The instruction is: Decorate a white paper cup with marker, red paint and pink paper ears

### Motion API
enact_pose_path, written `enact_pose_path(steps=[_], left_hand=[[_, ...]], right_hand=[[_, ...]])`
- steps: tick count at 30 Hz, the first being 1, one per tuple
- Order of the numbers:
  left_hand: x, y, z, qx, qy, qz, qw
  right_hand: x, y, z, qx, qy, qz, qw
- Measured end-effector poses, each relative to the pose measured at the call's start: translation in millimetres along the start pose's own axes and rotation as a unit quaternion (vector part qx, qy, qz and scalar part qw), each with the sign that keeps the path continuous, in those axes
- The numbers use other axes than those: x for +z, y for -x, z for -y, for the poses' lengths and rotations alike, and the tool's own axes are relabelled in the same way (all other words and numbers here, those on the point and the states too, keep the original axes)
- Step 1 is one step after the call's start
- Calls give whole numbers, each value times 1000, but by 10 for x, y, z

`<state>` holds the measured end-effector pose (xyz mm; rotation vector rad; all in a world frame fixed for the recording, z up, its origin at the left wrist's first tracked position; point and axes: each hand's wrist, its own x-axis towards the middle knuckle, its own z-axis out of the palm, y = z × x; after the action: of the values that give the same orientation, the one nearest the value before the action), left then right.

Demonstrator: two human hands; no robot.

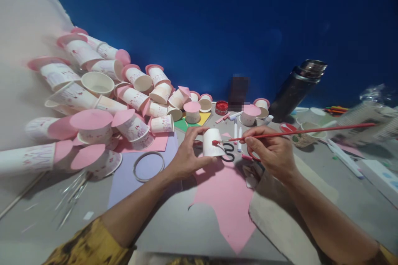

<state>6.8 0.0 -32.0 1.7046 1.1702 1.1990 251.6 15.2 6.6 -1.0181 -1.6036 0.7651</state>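
My left hand (191,153) is closed round a white paper cup (211,138), which stands upside down above a cut sheet of pink paper (224,194). Between the fingers of my right hand (272,151) is a long, thin red paintbrush (298,132). Its red-loaded tip meets the side of the cup, where a red mark shows. Dark-handled scissors (229,152) lie just behind the cup, partly hidden by it. Farther back sits a small open jar of red paint (222,107).
Decorated paper cups with pink discs (93,122) are heaped at the left. A grey ring (149,166) lies on purple paper (124,186). Several markers (239,138) lie mid-table; a dark flask (295,89) stands behind. Wrapped cups (363,120) and a white box (381,178) are at right.
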Motion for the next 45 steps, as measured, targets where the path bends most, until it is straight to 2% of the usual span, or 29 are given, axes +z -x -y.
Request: enact_pose_path(steps=[5, 9, 14, 20, 35, 45], left_hand=[[1, 2, 6, -5, -4, 6, 1000], [3, 2, 12, -3, -2, 5, 1000], [5, 2, 0, -4, -4, 5, 1000], [6, 3, -5, -6, 5, 3, 1000], [9, 9, 4, 3, 5, 10, 1000], [20, 16, -17, -2, 10, 14, 1000]], right_hand=[[-1, 3, -3, -19, 2, -10, 1000], [-13, 0, -10, -11, 11, 7, 1000], [-22, -17, -21, -26, 3, -16, 1000], [-25, -33, -22, -17, -11, 8, 1000], [-4, -39, -104, 19, -37, -78, 996], [40, -22, -69, 17, -17, -66, 998]])
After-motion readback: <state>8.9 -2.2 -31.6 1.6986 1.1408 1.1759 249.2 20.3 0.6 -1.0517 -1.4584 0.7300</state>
